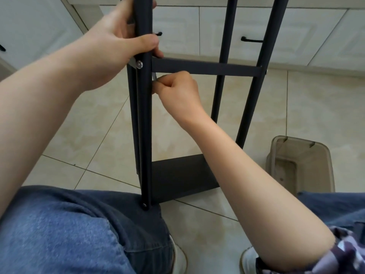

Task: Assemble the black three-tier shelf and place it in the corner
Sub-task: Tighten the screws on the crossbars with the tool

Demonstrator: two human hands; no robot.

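The black shelf frame (205, 68) stands on the tiled floor between my knees, its posts running up out of view. A flat black shelf board (181, 177) sits at the bottom and another board is seen edge-on higher up. My left hand (118, 36) grips the near-left post (145, 119) just above a silver screw (139, 64). My right hand (177, 89) pinches a small silver tool (154, 77), probably a hex key, right under the upper board beside that post.
A clear brownish plastic bin (302, 165) stands on the floor at the right. White cabinet drawers (177, 26) with black handles run along the back. My jeans-clad knees and white shoes fill the bottom of the view.
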